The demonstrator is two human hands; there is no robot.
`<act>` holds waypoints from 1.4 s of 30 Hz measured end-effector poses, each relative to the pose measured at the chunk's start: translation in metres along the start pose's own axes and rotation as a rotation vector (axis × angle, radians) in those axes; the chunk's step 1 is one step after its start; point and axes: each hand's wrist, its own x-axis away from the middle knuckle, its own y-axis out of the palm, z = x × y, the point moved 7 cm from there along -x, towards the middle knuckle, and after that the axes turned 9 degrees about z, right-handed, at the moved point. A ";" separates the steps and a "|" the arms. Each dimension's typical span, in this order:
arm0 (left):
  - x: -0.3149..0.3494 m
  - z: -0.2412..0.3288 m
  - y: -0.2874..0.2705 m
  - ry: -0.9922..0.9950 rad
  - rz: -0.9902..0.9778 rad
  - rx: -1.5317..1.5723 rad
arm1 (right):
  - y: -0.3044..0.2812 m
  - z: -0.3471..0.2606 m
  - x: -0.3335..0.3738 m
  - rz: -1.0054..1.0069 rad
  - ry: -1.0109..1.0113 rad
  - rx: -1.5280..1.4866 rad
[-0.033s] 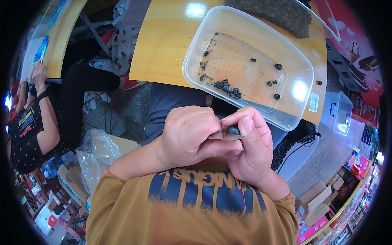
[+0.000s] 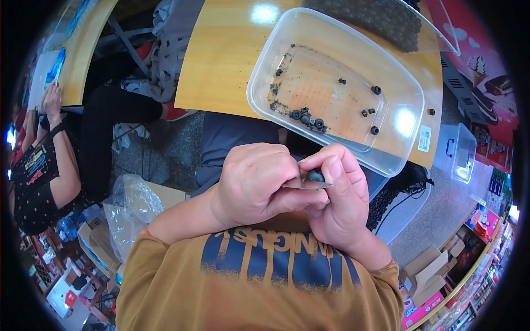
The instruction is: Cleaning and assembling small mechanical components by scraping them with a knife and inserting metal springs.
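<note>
In front of my chest my two hands meet. My left hand [image 2: 256, 179] is closed in a fist, gripping a thin, flat greyish blade-like piece [image 2: 305, 185] whose edge sticks out toward the right. My right hand [image 2: 342, 193] pinches a small dark rounded part [image 2: 315, 175] between thumb and fingers, with the flat piece right up against it. Fingers hide most of both things. Beyond the hands stands a clear plastic tub [image 2: 337, 144]. Several small black rubber-like parts [image 2: 307, 119] and dark crumbs lie on its bottom.
The tub rests on a yellow wooden table [image 2: 215, 66]. A second clear container [image 2: 375, 25] at the back is full of dark round parts. One loose black part [image 2: 431, 112] lies by the tub. A person [image 2: 55, 154] sits at the left; a plastic bag [image 2: 132, 212] is near my left elbow.
</note>
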 end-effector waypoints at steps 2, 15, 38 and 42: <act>-0.003 0.000 -0.001 -0.030 -0.022 -0.011 | 0.000 0.000 0.000 0.007 -0.002 0.000; 0.004 -0.005 0.007 -0.083 -0.072 -0.021 | -0.001 0.001 0.001 0.027 -0.052 -0.004; 0.009 -0.009 -0.001 -0.148 -0.038 0.141 | 0.003 0.002 -0.001 0.063 -0.016 -0.034; 0.009 -0.018 -0.004 -0.300 -0.028 0.210 | 0.008 0.000 -0.003 0.051 -0.019 -0.002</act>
